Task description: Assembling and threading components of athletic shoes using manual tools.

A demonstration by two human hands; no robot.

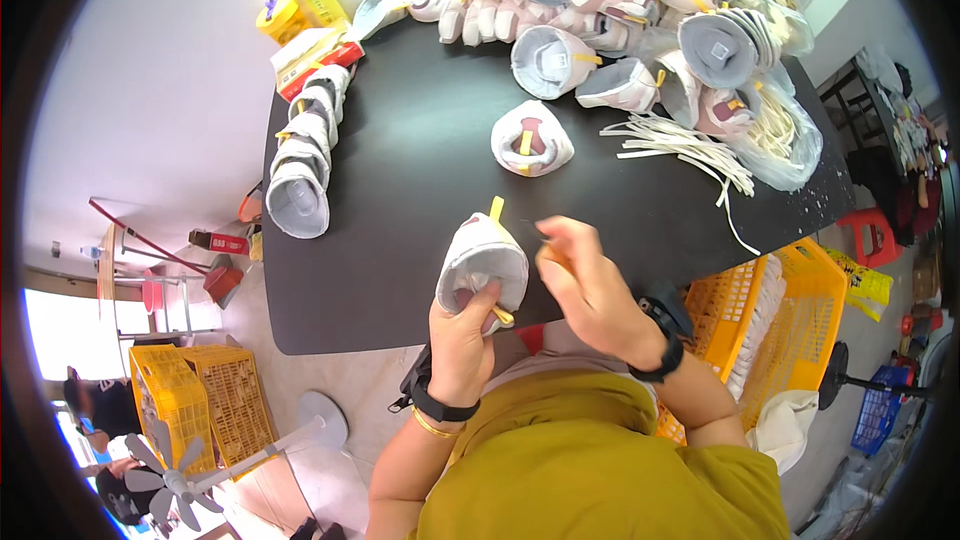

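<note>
My left hand grips a white and grey shoe upper by its near edge, thumb pressed inside the opening. Yellow tabs stick out at its far and near ends. To the right of it, apart from the upper, my right hand is closed with its fingers curled together. Something small and orange-brown seems to show between those fingers, too little of it to name. Beyond both hands, a second shoe upper with a maroon tongue and yellow tab rests alone on the black table.
Many shoe uppers crowd the table's far right. Beside them lie loose white laces and a plastic bag of laces. A row of nested uppers lines the left edge. Yellow crates stand at right, a fan at lower left.
</note>
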